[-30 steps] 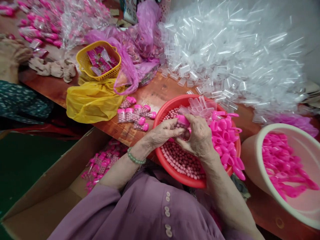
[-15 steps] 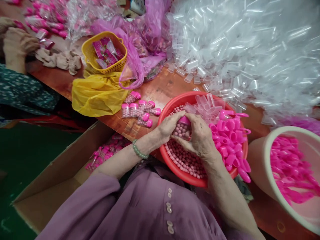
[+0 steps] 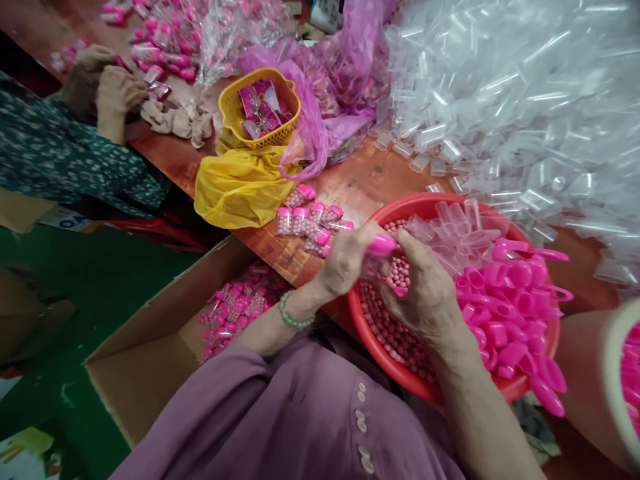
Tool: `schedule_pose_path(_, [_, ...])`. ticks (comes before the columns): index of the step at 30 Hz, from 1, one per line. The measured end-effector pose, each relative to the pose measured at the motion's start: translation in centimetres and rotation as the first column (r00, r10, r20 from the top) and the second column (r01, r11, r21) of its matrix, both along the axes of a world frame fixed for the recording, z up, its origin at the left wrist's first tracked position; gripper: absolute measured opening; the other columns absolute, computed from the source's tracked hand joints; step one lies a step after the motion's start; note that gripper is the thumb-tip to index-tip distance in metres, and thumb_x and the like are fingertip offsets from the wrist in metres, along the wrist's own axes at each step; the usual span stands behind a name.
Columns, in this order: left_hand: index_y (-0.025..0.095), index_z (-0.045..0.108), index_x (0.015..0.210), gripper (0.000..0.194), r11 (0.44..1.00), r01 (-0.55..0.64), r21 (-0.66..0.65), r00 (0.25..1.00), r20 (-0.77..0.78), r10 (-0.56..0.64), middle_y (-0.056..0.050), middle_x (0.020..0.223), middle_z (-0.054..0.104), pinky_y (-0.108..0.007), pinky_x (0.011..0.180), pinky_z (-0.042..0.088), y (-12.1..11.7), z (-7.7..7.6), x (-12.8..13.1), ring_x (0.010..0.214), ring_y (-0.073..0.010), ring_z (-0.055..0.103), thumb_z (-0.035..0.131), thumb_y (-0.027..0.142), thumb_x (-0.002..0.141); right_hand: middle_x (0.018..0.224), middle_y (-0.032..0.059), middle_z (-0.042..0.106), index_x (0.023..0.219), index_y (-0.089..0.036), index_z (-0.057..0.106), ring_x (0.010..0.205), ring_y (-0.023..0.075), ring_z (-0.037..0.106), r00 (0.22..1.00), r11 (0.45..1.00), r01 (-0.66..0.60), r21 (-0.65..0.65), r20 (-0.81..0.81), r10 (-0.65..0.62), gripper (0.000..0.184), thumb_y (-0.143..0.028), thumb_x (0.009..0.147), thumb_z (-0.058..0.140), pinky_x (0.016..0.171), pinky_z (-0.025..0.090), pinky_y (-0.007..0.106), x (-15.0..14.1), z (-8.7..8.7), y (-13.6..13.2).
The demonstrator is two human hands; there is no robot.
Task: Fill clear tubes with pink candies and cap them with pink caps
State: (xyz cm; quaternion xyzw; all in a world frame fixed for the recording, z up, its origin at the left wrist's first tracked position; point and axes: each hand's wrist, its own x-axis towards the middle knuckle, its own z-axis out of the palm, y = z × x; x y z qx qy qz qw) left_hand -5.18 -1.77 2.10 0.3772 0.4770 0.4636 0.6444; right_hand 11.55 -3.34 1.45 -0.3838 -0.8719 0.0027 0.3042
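Note:
My left hand (image 3: 345,260) is closed around a small clear bottle (image 3: 373,265) with a pink cap; the bottle is blurred and partly hidden by the fingers. It is at the left rim of a red basin (image 3: 360,317). My right hand (image 3: 425,283) hovers over the basin, thumb and fingers apart, with pink beads (image 3: 400,270) showing between them. A small pink piece (image 3: 401,291) shows by its fingertips; I cannot tell what it is. Clear empty tubes (image 3: 460,230) and pink caps (image 3: 510,293) also fill the basin. Several filled bottles (image 3: 300,220) lie left of it.
A heap of clear tubes (image 3: 510,100) covers the back right. A white bucket (image 3: 610,373) stands at right. A cardboard box (image 3: 135,367) at lower left holds filled bottles. A yellow basket (image 3: 260,137) and yellow bag (image 3: 240,190) sit beyond. A co-worker's hands (image 3: 115,90) are at far left.
My hands have parted: the left has drawn the capped bottle away from the right, which has let go of it. The view has turned left, shifting everything rightward.

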Motion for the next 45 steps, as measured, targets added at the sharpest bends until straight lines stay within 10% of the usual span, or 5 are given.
schedule_pose_path(12, [0.018,0.066,0.099,0.032,0.777,0.106,0.621,0.364,-0.751,0.55,-0.013,0.103,0.073,-0.043,0.099,0.048,6.5,-9.0,-9.3,0.103,-0.0256,0.065,0.048,0.044,0.098,0.102,0.0142,0.073,0.097,-0.018,0.067,0.093,0.0275,0.068,0.937,0.955,0.246,-0.166,0.291,-0.191,0.017,-0.022,0.099,0.051,0.082,0.054,0.04,1.6,0.0,1.1])
schedule_pose_path(23, [0.016,0.068,0.109,0.023,0.5,0.575,0.648,0.681,-0.717,0.147,-0.01,0.116,0.073,-0.04,0.105,0.048,3.1,-1.4,-3.4,0.113,-0.0217,0.065,0.052,0.013,0.092,0.087,0.0103,0.074,0.086,-0.016,0.065,0.082,0.0235,0.069,0.873,0.799,0.235,-0.553,0.482,0.077,0.005,-0.017,0.091,0.063,0.074,0.048,0.034,0.6,0.6,0.0])
schedule_pose_path(29, [0.014,0.067,0.1,0.027,0.232,0.922,0.31,0.34,-0.936,-0.098,-0.014,0.117,0.068,-0.042,0.11,0.043,3.4,-1.4,-0.1,0.12,-0.026,0.058,0.043,0.004,0.092,0.098,0.0148,0.078,0.099,-0.013,0.07,0.085,0.0242,0.071,0.882,0.741,0.268,-0.616,0.466,0.069,0.014,-0.013,0.09,0.059,0.073,0.048,0.032,1.6,0.0,0.0])
schedule_pose_path(38, [0.01,0.067,0.108,0.033,0.17,0.985,0.008,0.012,-1.0,-0.023,-0.015,0.114,0.065,-0.034,0.092,0.049,6.2,-0.4,1.4,0.102,-0.0218,0.066,0.038,0.004,0.094,0.102,0.0075,0.077,0.105,-0.019,0.07,0.086,0.0206,0.069,0.987,0.732,0.111,-0.672,-0.014,-0.162,0.016,-0.024,0.096,0.058,0.08,0.05,0.033,3.9,2.7,0.1])
schedule_pose_path(45, [0.008,0.069,0.103,0.025,0.078,0.992,-0.095,-0.098,-0.995,0.035,-0.014,0.103,0.07,-0.031,0.085,0.05,6.2,-0.2,1.5,0.097,-0.0217,0.068,0.045,0.007,0.094,0.083,-0.0017,0.067,0.091,-0.024,0.063,0.075,0.0149,0.065,0.7,0.802,-0.013,-0.597,-0.578,-0.419,0.028,-0.044,0.082,0.08,0.071,0.057,0.031,4.5,2.7,-0.5])
